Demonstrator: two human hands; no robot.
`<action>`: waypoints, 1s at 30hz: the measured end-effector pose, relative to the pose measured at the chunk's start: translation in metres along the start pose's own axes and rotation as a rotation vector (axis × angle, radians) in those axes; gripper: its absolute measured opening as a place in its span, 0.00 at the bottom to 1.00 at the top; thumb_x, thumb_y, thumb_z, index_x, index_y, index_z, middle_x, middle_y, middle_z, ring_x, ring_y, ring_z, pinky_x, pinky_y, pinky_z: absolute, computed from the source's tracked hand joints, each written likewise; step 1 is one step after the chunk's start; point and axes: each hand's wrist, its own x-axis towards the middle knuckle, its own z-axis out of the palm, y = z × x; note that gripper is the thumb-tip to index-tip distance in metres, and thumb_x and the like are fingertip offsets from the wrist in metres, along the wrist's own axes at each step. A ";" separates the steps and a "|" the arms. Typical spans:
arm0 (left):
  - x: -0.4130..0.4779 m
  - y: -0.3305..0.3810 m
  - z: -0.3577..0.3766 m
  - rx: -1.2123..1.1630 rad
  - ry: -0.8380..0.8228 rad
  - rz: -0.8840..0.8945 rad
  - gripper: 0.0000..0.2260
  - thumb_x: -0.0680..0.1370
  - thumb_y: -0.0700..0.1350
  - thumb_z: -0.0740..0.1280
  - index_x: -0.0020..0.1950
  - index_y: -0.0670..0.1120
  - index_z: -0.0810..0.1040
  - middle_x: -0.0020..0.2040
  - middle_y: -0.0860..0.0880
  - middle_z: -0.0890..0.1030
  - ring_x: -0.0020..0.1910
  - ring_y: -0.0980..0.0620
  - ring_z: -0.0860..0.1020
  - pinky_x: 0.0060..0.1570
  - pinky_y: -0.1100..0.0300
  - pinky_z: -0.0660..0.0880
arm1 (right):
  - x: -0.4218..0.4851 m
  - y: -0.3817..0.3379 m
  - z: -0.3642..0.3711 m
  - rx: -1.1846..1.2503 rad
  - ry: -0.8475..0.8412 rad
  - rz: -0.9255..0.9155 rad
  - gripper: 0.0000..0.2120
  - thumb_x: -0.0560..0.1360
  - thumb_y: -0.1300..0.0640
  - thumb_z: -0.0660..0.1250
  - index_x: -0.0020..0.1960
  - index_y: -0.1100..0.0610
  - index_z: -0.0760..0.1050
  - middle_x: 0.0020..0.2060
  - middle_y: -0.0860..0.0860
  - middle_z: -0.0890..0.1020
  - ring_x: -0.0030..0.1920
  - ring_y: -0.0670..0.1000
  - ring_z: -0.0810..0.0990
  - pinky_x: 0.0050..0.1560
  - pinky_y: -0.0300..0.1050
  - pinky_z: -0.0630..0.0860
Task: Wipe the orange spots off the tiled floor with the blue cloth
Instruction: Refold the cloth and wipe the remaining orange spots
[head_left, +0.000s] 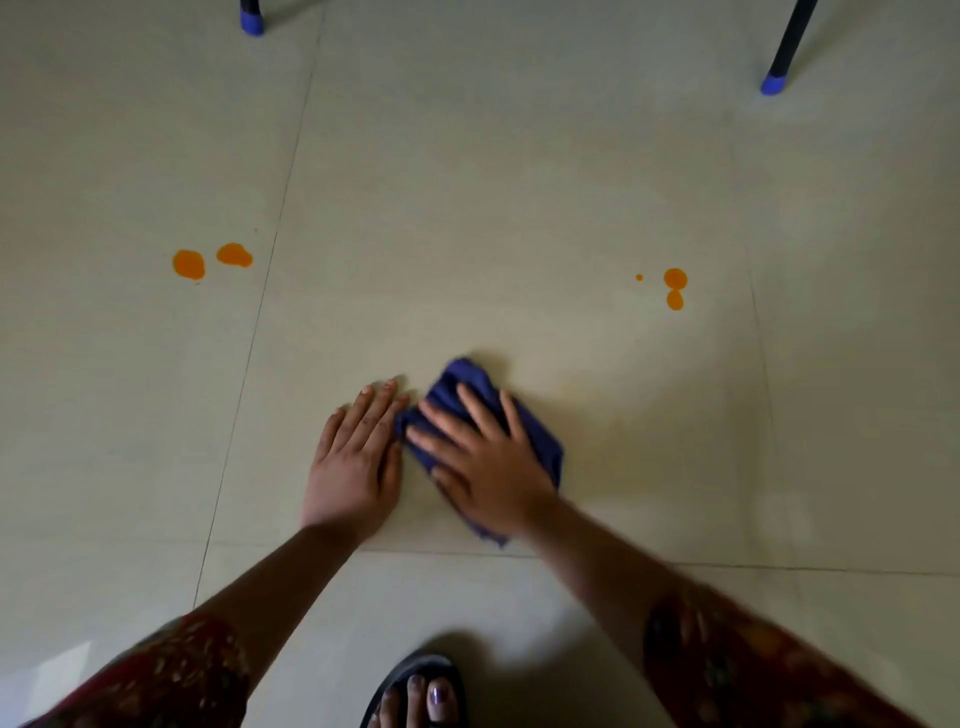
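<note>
A crumpled blue cloth (467, 384) lies on the pale tiled floor (493, 208) in the lower middle of the view. My right hand (488, 457) presses flat on top of it with fingers spread. My left hand (356, 457) rests flat on the bare tile just left of the cloth, fingers together, holding nothing. Two orange spots (189, 264) (234, 254) sit far to the left. On the right, two joined orange spots (675, 288) and a tiny dot (639, 277) lie beyond the cloth.
Two dark chair legs with blue caps stand at the top, one at the left (252, 21) and one at the right (776, 83). My sandalled foot (421, 696) is at the bottom edge. Tile joints run along the floor.
</note>
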 end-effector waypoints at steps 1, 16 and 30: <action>0.000 0.000 0.000 0.001 -0.010 0.003 0.25 0.79 0.49 0.52 0.77 0.49 0.61 0.77 0.53 0.59 0.77 0.52 0.56 0.74 0.52 0.54 | 0.018 0.016 -0.003 -0.056 0.015 0.005 0.24 0.80 0.42 0.50 0.76 0.40 0.58 0.76 0.43 0.62 0.77 0.56 0.57 0.72 0.67 0.52; -0.004 0.003 -0.002 -0.039 -0.036 -0.027 0.26 0.79 0.48 0.52 0.78 0.49 0.57 0.78 0.52 0.57 0.77 0.55 0.53 0.75 0.54 0.51 | 0.042 0.003 -0.005 -0.100 -0.040 0.160 0.25 0.80 0.43 0.47 0.77 0.43 0.56 0.76 0.45 0.61 0.77 0.56 0.57 0.73 0.63 0.56; 0.011 0.016 -0.012 -0.292 0.054 -0.091 0.21 0.75 0.44 0.55 0.65 0.47 0.76 0.69 0.49 0.74 0.69 0.49 0.68 0.68 0.52 0.61 | 0.019 0.009 -0.021 -0.173 -0.206 0.261 0.27 0.80 0.42 0.47 0.78 0.44 0.51 0.77 0.46 0.57 0.77 0.59 0.55 0.71 0.68 0.56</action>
